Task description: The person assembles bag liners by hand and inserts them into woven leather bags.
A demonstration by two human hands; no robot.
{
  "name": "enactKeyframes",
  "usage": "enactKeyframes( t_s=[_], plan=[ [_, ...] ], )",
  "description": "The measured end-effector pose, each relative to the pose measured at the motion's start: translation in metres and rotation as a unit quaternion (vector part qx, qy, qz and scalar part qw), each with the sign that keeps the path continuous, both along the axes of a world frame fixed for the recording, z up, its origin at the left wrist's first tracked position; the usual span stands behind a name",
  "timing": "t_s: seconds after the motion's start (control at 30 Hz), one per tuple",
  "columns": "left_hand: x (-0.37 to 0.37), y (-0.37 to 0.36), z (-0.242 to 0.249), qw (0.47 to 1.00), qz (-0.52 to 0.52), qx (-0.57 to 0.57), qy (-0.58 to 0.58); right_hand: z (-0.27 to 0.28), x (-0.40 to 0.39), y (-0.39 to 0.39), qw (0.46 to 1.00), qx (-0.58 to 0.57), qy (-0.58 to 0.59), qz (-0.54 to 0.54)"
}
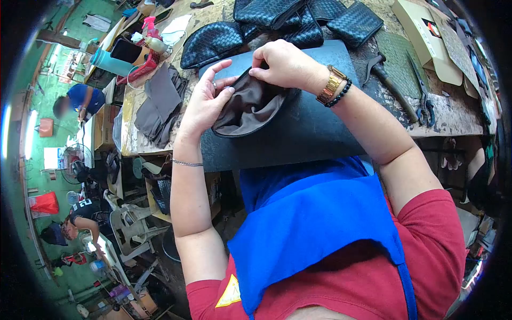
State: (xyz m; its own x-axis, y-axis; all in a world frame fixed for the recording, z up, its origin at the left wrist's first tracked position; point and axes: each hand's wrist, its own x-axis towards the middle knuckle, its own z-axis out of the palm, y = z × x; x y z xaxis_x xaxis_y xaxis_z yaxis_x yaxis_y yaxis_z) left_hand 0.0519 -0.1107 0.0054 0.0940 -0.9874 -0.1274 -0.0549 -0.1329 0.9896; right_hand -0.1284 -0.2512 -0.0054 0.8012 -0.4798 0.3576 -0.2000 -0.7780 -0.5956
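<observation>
A dark pouch with a brown-grey cloth lining (250, 106) lies opened up over a dark board (320, 128) at the table's front edge. My left hand (205, 101) pinches the pouch's left rim between thumb and fingers. At the upper rim, my right hand (282, 64) has its thumb and index finger pressed together on the edge. The lining between the hands is creased. Black woven pouches (213, 44) lie just behind the board.
A hammer (392, 88) and scissors (421, 96) lie on the right, near an open carton (432, 48). Folded dark cloth (160, 104), a red basket (143, 70) and a teal tumbler (109, 62) are on the left. Two people work farther left.
</observation>
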Motion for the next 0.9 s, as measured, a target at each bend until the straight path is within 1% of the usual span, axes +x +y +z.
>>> enactKeyframes(
  t_s=[0.03,0.13,0.27,0.37,0.4,0.43,0.5,0.53,0.57,0.63,0.73,0.83,0.9],
  plan=[
    [-0.001,0.001,0.001,1.0,0.002,0.0,0.007,-0.001,0.001,-0.001,1.0,-0.009,-0.003,0.002],
    [-0.005,0.008,0.005,0.999,0.032,0.018,-0.024,0.001,0.008,-0.002,0.999,-0.014,0.007,0.036],
    [-0.003,0.034,0.013,0.994,0.096,-0.002,-0.06,0.007,0.036,0.002,0.99,-0.039,-0.006,0.133],
    [0.009,0.047,0.005,0.977,0.176,-0.001,-0.122,-0.003,0.069,0.009,0.982,-0.068,-0.048,0.169],
    [0.01,0.048,0.002,0.968,0.201,-0.018,-0.148,0.0,0.075,0.014,0.981,-0.067,-0.025,0.178],
    [0.014,0.048,-0.002,0.965,0.215,-0.034,-0.149,-0.002,0.08,0.017,0.98,-0.056,-0.038,0.186],
    [0.023,0.047,-0.007,0.952,0.233,-0.022,-0.195,-0.007,0.09,0.021,0.977,-0.037,-0.063,0.202],
    [0.025,0.046,-0.008,0.951,0.234,-0.028,-0.2,-0.007,0.091,0.022,0.978,-0.049,-0.047,0.197],
    [0.027,0.045,-0.008,0.942,0.235,-0.014,-0.238,-0.008,0.09,0.022,0.978,-0.062,-0.048,0.192],
    [0.027,0.044,-0.005,0.936,0.233,-0.006,-0.264,-0.008,0.079,0.024,0.98,-0.077,-0.049,0.175],
    [0.027,0.043,-0.007,0.946,0.237,-0.029,-0.221,-0.007,0.059,0.028,0.986,-0.097,-0.042,0.131],
    [0.028,0.039,-0.01,0.959,0.207,-0.056,-0.184,-0.01,0.05,0.032,0.988,-0.106,-0.048,0.1],
    [0.027,0.038,-0.009,0.958,0.196,-0.039,-0.204,-0.008,0.047,0.035,0.989,-0.113,-0.053,0.077]
  ],
)
